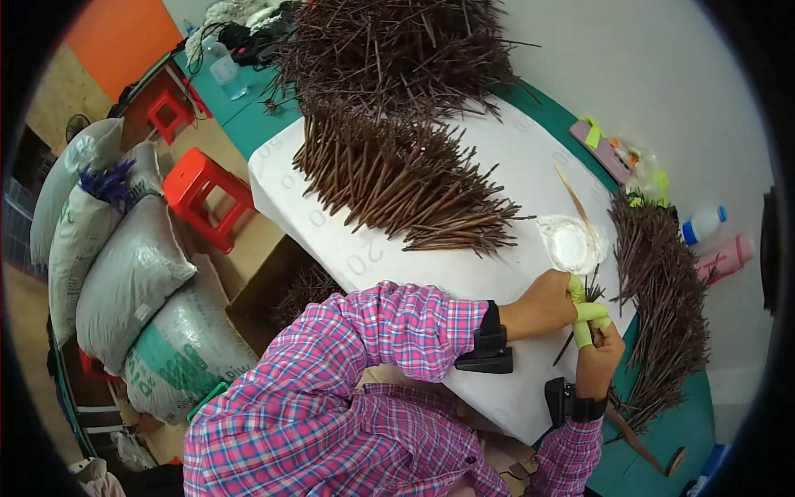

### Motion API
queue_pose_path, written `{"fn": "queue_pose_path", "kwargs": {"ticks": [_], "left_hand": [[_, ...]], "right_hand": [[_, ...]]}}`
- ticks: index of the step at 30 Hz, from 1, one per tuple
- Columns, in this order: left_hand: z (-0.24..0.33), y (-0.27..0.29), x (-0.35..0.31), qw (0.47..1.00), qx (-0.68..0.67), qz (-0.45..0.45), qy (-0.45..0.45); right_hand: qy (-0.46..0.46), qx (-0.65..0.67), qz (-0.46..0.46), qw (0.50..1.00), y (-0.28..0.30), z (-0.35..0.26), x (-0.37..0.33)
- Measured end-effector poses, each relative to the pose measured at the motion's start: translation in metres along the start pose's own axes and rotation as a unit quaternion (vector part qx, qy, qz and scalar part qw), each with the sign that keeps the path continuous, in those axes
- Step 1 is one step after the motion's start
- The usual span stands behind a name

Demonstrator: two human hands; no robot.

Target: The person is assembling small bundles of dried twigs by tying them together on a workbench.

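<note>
Although overlapping fingers hide its middle, left hand and right hand pinch a dark twig. White sheet lies bare left of them, its edge below.

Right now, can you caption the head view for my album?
Left hand and right hand in yellow-green finger wraps meet at a thin twig near heaped brown twigs.

Head-worn fisheye — close, looking down on left hand, right hand, table.

Fingers hide part of one twig; the picture's top crops the heap at the far edge of the table.
</note>
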State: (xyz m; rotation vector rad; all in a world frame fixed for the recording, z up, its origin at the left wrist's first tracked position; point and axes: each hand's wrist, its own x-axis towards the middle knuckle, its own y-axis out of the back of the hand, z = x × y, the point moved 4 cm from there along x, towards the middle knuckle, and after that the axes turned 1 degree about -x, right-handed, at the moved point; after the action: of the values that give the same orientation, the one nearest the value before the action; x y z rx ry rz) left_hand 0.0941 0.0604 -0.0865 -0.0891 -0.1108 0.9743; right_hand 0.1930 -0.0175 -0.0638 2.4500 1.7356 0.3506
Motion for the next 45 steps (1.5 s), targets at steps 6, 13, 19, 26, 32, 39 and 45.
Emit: {"fn": "queue_pose_path", "kwargs": {"ticks": [6,13,19,26,32,39,45], "left_hand": [[-0.003,-0.003,0.001,0.999,0.024,-0.042,-0.020],[0.012,0.012,0.003,0.998,0.018,-0.055,0.020],[0.012,0.003,0.007,0.985,-0.045,-0.103,0.134],[0.004,0.002,0.001,0.963,-0.133,-0.143,0.187],[0.009,-0.005,-0.001,0.921,-0.280,-0.173,0.210],[0.004,-0.003,0.002,0.972,-0.142,-0.067,0.173],[0.005,0.001,0.002,0.984,-0.080,-0.072,0.139]], "right_hand": [[-0.010,-0.020,-0.038,0.999,0.008,0.006,-0.004],[-0.065,-0.058,-0.062,0.994,0.007,-0.009,0.004],[-0.145,0.022,-0.053,0.988,0.019,0.002,0.002],[-0.160,0.017,-0.066,0.985,0.018,0.001,-0.002],[-0.131,0.060,-0.058,0.988,0.013,0.001,-0.003],[-0.012,-0.033,0.003,0.999,0.013,0.005,-0.002],[-0.081,0.002,-0.052,0.995,0.017,0.001,0.000]]}}
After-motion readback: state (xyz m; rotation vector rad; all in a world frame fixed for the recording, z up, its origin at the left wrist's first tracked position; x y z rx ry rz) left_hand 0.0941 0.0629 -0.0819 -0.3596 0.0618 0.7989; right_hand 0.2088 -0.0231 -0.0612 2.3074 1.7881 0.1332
